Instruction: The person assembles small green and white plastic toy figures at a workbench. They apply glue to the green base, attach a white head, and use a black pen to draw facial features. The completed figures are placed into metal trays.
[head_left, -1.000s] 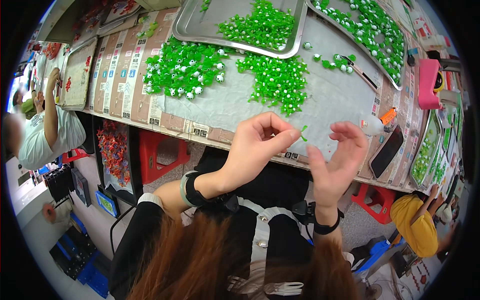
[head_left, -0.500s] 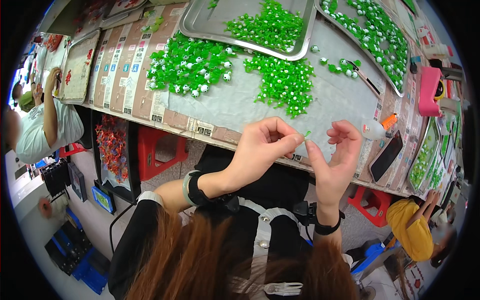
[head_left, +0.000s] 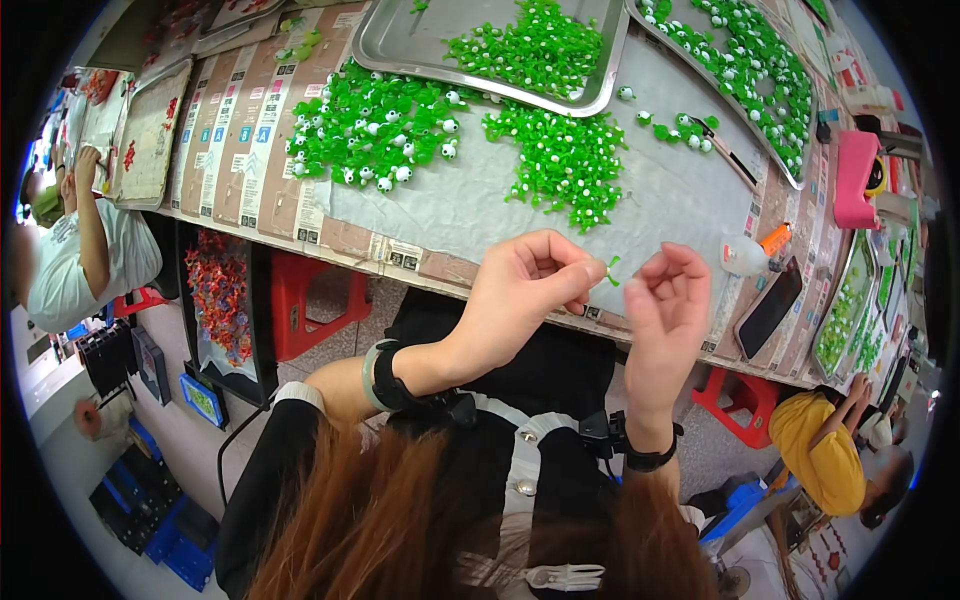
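My left hand is closed in a pinch at the table's near edge. Between its thumb and index finger sticks out a small green plastic piece with thin arms. Just right of it hovers my right hand, fingers loosely curled and thumb apart, with nothing visible in it. Beyond my hands lies a heap of small green pieces with white spots. To its left is a pile of larger green pieces with white eye-like balls.
A metal tray holding green pieces stands behind the heaps; a second tray is at the far right. Tweezers, a clear bottle with an orange part and a dark phone lie rightward. Co-workers sit at both sides.
My right thumb has drawn back from the green piece, and the right hand has shifted slightly away. The left hand still pinches the piece, which shows more now.
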